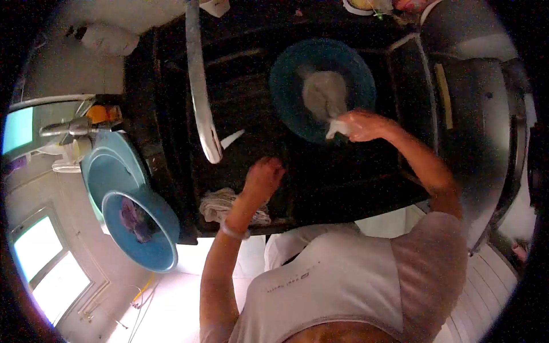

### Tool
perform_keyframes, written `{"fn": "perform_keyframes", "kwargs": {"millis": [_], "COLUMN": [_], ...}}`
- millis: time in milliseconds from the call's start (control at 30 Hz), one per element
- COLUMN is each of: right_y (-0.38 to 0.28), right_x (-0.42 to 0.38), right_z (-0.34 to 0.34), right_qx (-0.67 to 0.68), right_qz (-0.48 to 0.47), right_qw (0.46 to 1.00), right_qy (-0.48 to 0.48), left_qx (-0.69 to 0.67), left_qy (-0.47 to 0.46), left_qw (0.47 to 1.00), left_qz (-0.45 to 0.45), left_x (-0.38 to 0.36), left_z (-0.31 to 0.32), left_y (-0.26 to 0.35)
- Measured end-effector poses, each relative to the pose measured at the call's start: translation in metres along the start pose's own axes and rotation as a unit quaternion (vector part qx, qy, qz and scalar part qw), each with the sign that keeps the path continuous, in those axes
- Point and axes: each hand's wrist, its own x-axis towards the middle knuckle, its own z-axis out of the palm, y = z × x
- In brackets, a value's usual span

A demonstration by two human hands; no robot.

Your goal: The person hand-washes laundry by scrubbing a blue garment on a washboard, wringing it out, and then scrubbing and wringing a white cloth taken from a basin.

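My right hand [363, 125] is closed on a pale cloth [337, 128] at the lower right rim of a dark teal basin [286, 103]. Inside the basin lies a greyish-white mass of cloth [325, 94], partly blurred. My left hand [266, 174] hangs over the dark counter [240, 123], apart from the basin, its fingers curled inward; nothing is plainly visible in it. A folded striped cloth [220, 204] rests at the counter's front edge, below and behind my left wrist.
A long pale faucet spout [200, 86] crosses the counter left of the basin. At the left, a blue basin [170, 243] holds purple cloth [136, 220] beside a light blue basin [111, 166]. Bowls [359, 7] stand at the top edge.
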Motion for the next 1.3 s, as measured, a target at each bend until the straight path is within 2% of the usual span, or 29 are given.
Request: {"fn": "perform_keyframes", "kwargs": {"millis": [100,167,233,333,367,400,467,533,567,667,700,767,800,867,967,1067,1100,1167,1200,1233,1300], "right_y": [-0.043,-0.073,-0.095,-0.083,-0.079,-0.076,-0.072,-0.069,-0.06,-0.05,-0.052,-0.06,-0.065,-0.08,-0.115,-0.122,-0.124,-0.128,-0.131,-0.134,-0.143], "right_x": [-0.032,-0.049,-0.063,-0.065,-0.065,-0.062,-0.056,-0.043,-0.039,-0.034,-0.032,-0.03,-0.03,-0.032,-0.035,-0.024,-0.023,-0.027,-0.029,-0.033,-0.042], "right_z": [-0.026,-0.042,-0.057,-0.057,-0.057,-0.058,-0.057,-0.05,-0.048,-0.051,-0.052,-0.054,-0.054,-0.058,-0.058,-0.055,-0.058,-0.067,-0.069,-0.07,-0.068], "right_qx": [-0.004,-0.054,-0.052,-0.037,-0.026,-0.014,-0.048,-0.063,-0.109,-0.113,-0.131,-0.162,-0.112,-0.014,0.126,0.013,-0.009,-0.051,-0.056,-0.061,-0.037], "right_qz": [-0.023,-0.059,-0.057,-0.067,-0.07,-0.073,-0.043,-0.033,-0.084,-0.092,-0.126,-0.194,-0.167,-0.11,-0.193,-0.279,-0.254,-0.205,-0.187,-0.168,-0.155], "right_qw": [0.999,0.991,0.985,0.968,0.963,0.957,0.965,0.972,0.951,0.94,0.923,0.883,0.901,0.929,0.902,0.848,0.857,0.87,0.878,0.886,0.895], "right_qy": [0.04,0.103,0.152,0.239,0.26,0.281,0.253,0.226,0.276,0.309,0.339,0.396,0.383,0.352,0.365,0.45,0.448,0.445,0.438,0.429,0.416], "left_qx": [-0.056,-0.099,-0.129,-0.347,-0.421,-0.326,-0.349,-0.29,-0.264,-0.199,-0.247,-0.221,-0.209,-0.201,-0.169,-0.116,-0.103,-0.298,-0.392,-0.485,-0.386], "left_qy": [0.125,0.192,0.222,0.178,0.22,0.26,0.247,0.267,0.275,0.329,0.293,0.298,0.297,0.287,0.302,0.319,0.273,0.249,0.235,0.247,0.303], "left_qw": [0.989,0.968,0.941,0.917,0.873,0.9,0.891,0.908,0.915,0.905,0.909,0.922,0.927,0.93,0.93,0.926,0.951,0.914,0.882,0.824,0.849], "left_qz": [0.059,0.131,0.22,0.079,0.11,0.122,0.157,0.141,0.132,0.181,0.164,0.114,0.09,0.109,0.123,0.168,0.102,0.114,0.119,0.159,0.195], "left_x": [0.052,0.08,0.099,0.096,0.094,0.095,0.1,0.097,0.096,0.105,0.105,0.093,0.088,0.092,0.097,0.103,0.101,0.09,0.086,0.085,0.092], "left_z": [0.002,-0.012,-0.026,-0.054,-0.069,-0.088,-0.1,-0.106,-0.106,-0.106,-0.108,-0.13,-0.14,-0.152,-0.157,-0.147,-0.151,-0.142,-0.136,-0.123,-0.092], "left_y": [0.06,0.103,0.127,0.132,0.138,0.141,0.147,0.155,0.158,0.144,0.143,0.168,0.18,0.182,0.194,0.191,0.191,0.186,0.18,0.173,0.154]}}
